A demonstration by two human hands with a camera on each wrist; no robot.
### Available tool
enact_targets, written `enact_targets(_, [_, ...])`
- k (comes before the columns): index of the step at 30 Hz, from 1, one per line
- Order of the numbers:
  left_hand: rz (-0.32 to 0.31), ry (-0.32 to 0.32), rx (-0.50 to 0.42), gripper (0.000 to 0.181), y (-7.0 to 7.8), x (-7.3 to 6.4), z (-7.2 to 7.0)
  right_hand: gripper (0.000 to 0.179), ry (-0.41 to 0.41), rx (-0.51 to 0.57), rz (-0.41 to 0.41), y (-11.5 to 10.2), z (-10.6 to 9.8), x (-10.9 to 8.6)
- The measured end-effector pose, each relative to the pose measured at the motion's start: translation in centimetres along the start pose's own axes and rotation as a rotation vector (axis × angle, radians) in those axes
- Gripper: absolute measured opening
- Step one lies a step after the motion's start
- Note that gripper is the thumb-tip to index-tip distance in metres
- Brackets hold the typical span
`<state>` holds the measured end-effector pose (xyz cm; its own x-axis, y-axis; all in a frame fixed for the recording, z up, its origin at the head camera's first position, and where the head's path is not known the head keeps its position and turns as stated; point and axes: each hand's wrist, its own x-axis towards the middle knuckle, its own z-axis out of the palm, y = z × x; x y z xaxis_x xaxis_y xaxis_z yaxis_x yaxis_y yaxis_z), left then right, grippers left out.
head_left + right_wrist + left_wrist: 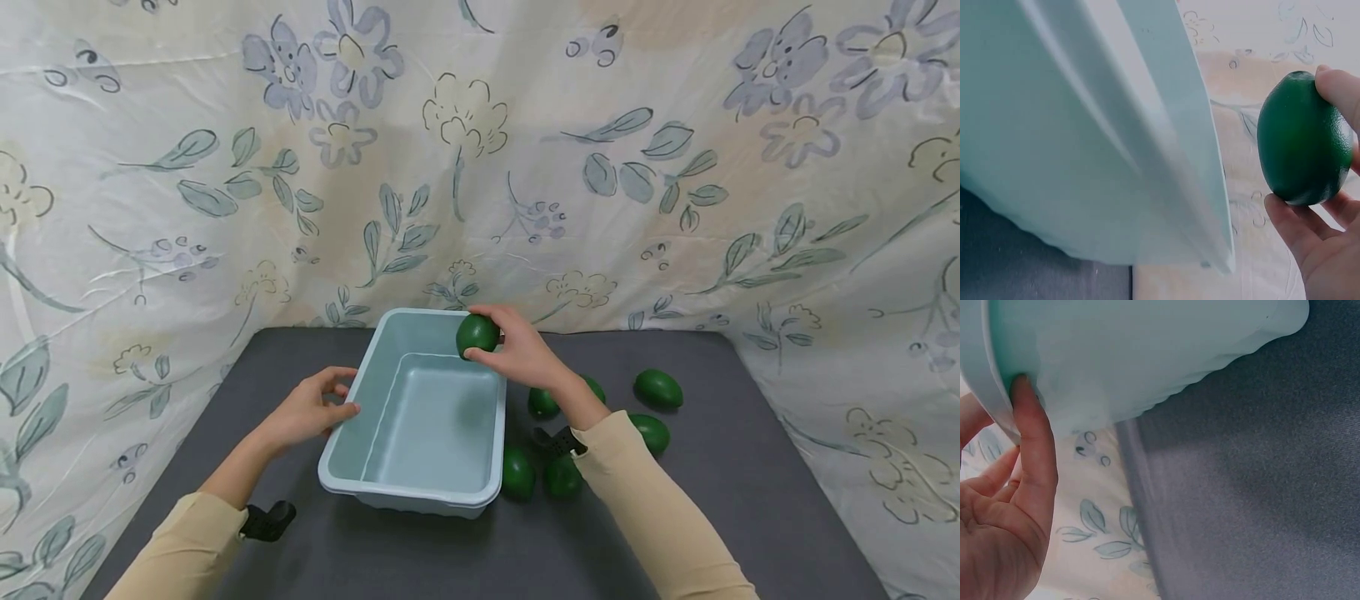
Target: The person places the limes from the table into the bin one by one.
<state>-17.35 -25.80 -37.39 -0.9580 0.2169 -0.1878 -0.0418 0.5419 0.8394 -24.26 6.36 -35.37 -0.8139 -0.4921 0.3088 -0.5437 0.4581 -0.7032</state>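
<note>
A pale blue plastic basin (420, 492) sits slightly tilted on the dark table, its inside showing nothing in it. At its left side my left hand (311, 406) holds the rim, with a fingertip tucked under the lip in the left wrist view. Over the far right corner of the basin, my right hand (517, 346) grips a glossy dark green avocado (474, 333) between thumb and fingers. The right wrist view shows this avocado (1300, 140) upright, held at its ends beside the basin's wall (1085, 206).
Several more avocados lie right of the basin, including one (658, 390) farther out and one (517, 475) close by the basin's wall. My right forearm (645, 492) passes over part of this group. A floral cloth (525, 167) hangs behind the dark grey table (420, 558).
</note>
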Motion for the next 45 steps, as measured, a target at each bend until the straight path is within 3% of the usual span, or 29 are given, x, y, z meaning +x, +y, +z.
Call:
enact_targets(13, [-0.009,0.002,0.009,0.063,-0.1,0.1,0.0,0.058,-0.073,0.025,-0.042,-1.9,2.0,1.2])
enact_targets(23, [-0.004,-0.001,0.001,0.064,-0.1,0.2,0.1,0.059,-0.095,-0.011,-0.058,-2.1,2.7,1.4])
enact_targets(36, [-0.019,0.003,-0.002,0.064,0.0,0.1,-0.1,0.062,-0.044,-0.038,-0.020,-1.8,1.6,0.9])
enact_targets(45, [-0.009,0.003,-0.008,0.064,-0.1,0.2,0.0,0.059,0.034,-0.021,-0.081,-0.6,0.8,-0.3])
